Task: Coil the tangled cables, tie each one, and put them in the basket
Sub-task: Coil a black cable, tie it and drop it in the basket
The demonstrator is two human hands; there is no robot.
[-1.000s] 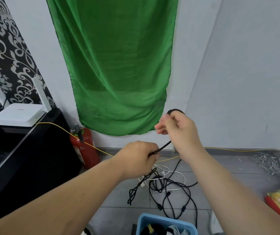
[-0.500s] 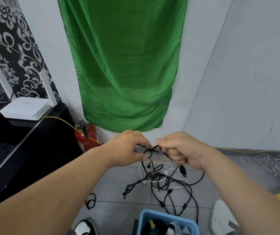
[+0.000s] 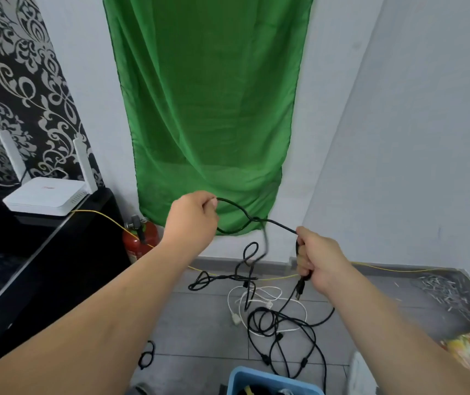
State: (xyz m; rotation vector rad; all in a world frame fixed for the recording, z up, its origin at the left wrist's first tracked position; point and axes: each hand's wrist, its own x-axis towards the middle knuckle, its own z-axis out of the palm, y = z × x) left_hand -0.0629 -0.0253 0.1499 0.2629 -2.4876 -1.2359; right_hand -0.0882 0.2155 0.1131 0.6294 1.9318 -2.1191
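My left hand (image 3: 192, 216) pinches one end of a thin black cable (image 3: 238, 213) that loops once and crosses itself in mid-air. My right hand (image 3: 318, 259) grips the same cable lower down, its plug end hanging below the fist. From the crossing the cable drops to a tangle of black cables (image 3: 283, 334) and a white cable (image 3: 252, 302) on the grey tiled floor. The blue basket (image 3: 259, 379) sits at the bottom edge, with coiled cables inside it.
A black cabinet (image 3: 51, 266) with a white router (image 3: 45, 196) stands on the left, a red fire extinguisher (image 3: 139, 242) beside it. A yellow wire (image 3: 384, 270) runs along the wall base. A small black coil (image 3: 146, 354) lies on the floor. Debris is heaped at right.
My hands were close together at the cable and have moved apart, the left up and left, the right down and right, drawing a loop open between them.
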